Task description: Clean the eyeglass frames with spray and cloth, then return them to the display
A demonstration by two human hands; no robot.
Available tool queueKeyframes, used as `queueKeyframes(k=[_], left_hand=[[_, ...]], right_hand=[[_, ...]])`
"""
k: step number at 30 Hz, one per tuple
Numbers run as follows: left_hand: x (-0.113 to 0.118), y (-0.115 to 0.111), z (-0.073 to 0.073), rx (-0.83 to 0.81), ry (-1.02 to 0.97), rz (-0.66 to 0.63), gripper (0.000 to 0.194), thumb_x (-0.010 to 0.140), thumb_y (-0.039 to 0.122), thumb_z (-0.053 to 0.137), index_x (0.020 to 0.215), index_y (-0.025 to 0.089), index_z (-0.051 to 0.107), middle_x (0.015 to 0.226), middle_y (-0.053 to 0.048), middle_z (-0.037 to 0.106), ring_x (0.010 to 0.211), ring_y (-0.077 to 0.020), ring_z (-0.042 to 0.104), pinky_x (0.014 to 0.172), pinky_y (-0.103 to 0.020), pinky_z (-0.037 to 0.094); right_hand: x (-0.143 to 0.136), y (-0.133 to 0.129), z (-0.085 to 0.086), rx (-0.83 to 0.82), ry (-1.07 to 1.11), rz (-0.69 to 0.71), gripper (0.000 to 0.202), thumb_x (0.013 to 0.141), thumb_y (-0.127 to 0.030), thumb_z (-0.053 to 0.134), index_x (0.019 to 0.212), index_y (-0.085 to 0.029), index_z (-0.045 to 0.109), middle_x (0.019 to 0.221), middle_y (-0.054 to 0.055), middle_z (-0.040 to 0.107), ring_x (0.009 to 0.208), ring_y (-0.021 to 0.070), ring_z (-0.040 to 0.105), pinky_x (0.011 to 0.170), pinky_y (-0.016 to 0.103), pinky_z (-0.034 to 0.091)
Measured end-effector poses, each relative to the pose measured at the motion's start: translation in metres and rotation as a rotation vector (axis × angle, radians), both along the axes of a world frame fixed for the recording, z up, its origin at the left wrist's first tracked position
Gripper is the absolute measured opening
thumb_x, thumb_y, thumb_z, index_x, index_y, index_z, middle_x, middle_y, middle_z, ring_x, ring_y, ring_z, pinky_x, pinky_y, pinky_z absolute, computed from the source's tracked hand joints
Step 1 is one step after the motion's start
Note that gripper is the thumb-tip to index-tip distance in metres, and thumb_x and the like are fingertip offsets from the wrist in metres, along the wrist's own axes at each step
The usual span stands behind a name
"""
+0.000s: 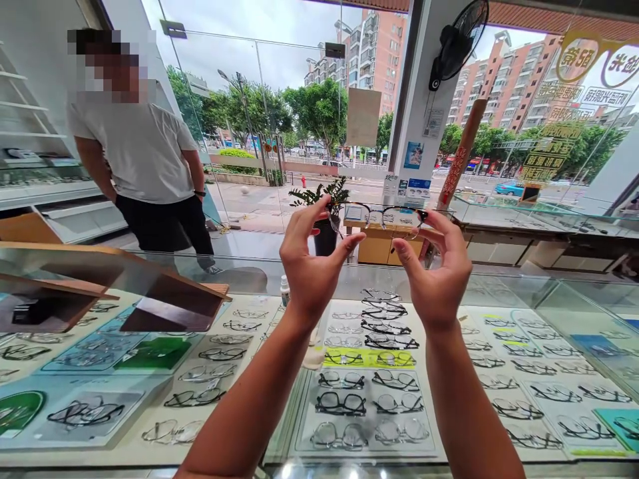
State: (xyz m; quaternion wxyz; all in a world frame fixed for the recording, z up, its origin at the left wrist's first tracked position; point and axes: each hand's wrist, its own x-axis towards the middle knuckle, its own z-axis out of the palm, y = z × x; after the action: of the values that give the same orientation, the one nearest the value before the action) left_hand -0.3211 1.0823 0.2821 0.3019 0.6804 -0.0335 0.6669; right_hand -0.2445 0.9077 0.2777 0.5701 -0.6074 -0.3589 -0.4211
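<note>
"Holding what, and in which hand?"

"A pair of eyeglasses (pixel 375 210), dark along the brow, in both. The left hand (pixel 312 259) has one end of the frame, the right hand (pixel 439 269) the other, and it sits nearly level between them."

"How are the fingers (pixel 449 233) set?"

"Thumb and index finger curve apart on each hand, the index fingertips up at the ends of the frame, the thumbs lower and pointing inward. Whether both thumbs touch the glasses, I cannot tell."

"And where are the glasses?"

"In the air at the middle of the view, above the glass surface (pixel 379 274) of a display case. Rows of spectacle frames (pixel 341 401) lie beneath the glass, some on a yellow-green strip (pixel 369 365)."

"What is beyond them?"

"A potted plant (pixel 325 238) stands behind the left hand. At the far left is a person in a white T-shirt (pixel 140 156) and dark trousers. A black fan (pixel 458 45) hangs on a pillar at upper right, and large windows show green trees (pixel 319 113) and reddish apartment blocks (pixel 382 43)."
</note>
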Motion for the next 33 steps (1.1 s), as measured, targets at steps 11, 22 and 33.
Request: queueKeyframes(k=[11,22,33], left_hand=[[-0.020,0.000,0.003,0.023,0.025,-0.004,0.067,0.078,0.046,0.092,0.137,0.027,0.067,0.128,-0.008,0.073,0.116,-0.0247,0.070,0.092,-0.041,0.060],[-0.013,0.005,-0.002,0.016,0.046,-0.044,0.067,0.079,0.048,0.090,0.138,0.025,0.066,0.131,-0.011,0.074,0.119,-0.0264,0.071,0.095,-0.043,0.060],[-0.003,0.010,-0.008,-0.045,0.092,-0.106,0.068,0.077,0.046,0.092,0.137,0.025,0.068,0.129,-0.011,0.074,0.117,-0.0248,0.072,0.097,-0.041,0.061]], right_hand=[[-0.021,-0.016,0.010,-0.074,0.074,-0.011,0.056,0.086,-0.049,0.084,0.132,-0.024,0.064,0.121,0.008,0.074,0.107,0.0262,0.072,0.096,0.049,0.059],[-0.018,-0.017,0.009,-0.094,0.053,-0.025,0.053,0.086,-0.047,0.084,0.130,-0.025,0.063,0.127,0.009,0.072,0.114,0.0282,0.069,0.100,0.052,0.057],[-0.006,-0.012,0.006,-0.110,0.112,0.008,0.058,0.085,-0.053,0.083,0.131,-0.024,0.063,0.126,0.011,0.072,0.115,0.0295,0.070,0.097,0.052,0.058]])
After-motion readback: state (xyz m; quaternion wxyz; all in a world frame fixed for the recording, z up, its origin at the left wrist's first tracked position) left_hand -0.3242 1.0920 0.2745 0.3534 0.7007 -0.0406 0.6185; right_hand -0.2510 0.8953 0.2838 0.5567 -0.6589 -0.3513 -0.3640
